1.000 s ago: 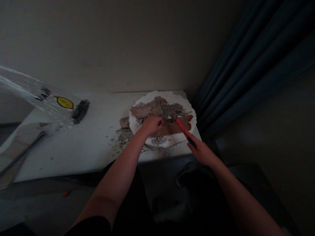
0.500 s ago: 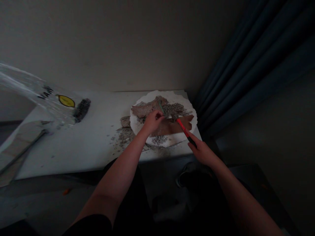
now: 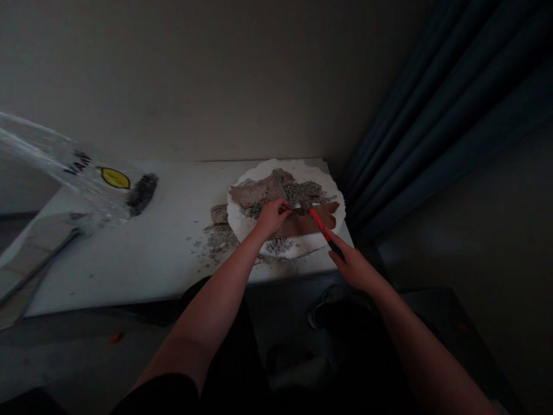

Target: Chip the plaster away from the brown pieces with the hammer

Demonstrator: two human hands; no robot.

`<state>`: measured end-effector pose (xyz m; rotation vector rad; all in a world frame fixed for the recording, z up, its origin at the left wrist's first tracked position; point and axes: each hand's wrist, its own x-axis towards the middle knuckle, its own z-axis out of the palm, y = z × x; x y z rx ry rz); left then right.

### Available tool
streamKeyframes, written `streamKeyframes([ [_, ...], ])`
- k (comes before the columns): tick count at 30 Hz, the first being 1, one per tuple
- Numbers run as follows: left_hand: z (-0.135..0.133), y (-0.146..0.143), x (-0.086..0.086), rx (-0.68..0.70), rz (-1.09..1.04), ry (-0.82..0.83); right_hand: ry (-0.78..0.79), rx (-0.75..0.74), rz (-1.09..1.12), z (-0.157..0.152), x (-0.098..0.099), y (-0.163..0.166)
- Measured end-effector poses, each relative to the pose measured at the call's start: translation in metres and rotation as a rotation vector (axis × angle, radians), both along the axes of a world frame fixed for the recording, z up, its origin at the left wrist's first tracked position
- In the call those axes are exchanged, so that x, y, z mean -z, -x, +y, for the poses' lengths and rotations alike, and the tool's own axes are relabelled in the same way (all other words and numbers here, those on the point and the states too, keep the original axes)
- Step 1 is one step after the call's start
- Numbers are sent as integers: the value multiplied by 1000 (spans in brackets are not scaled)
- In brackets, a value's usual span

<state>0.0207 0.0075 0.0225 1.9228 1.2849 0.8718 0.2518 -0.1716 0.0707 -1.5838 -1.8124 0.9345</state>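
Note:
My right hand (image 3: 352, 265) is closed round the black grip of a hammer (image 3: 320, 223) with a red handle. The hammer's dark head is low over a brown cardboard piece (image 3: 298, 225). Just left of the head, my left hand (image 3: 274, 216) has its fingers pinched together; whatever they hold is too small to name. Under both lies a white round sheet with a ragged edge (image 3: 242, 227). A pile of grey crumbled bits (image 3: 305, 191) and a brownish, dust-covered flat piece (image 3: 254, 191) lie on it, beyond my left hand.
The sheet rests at the right end of a white table (image 3: 142, 253). Grey crumbs (image 3: 216, 239) are scattered left of it. A clear plastic bag with a yellow print (image 3: 114, 177) stands farther left, near a long dark tool (image 3: 43, 265). Dark curtains (image 3: 415, 115) hang at right.
My left hand has shifted slightly right and down, closer to the hammer's head. The hammer in my right hand stays nearly in the same place.

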Motion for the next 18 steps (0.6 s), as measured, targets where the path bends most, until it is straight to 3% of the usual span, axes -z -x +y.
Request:
streamKeyframes([
  [18,0,2,2,28,48,-65,25,-14,-35,1,4,-2],
])
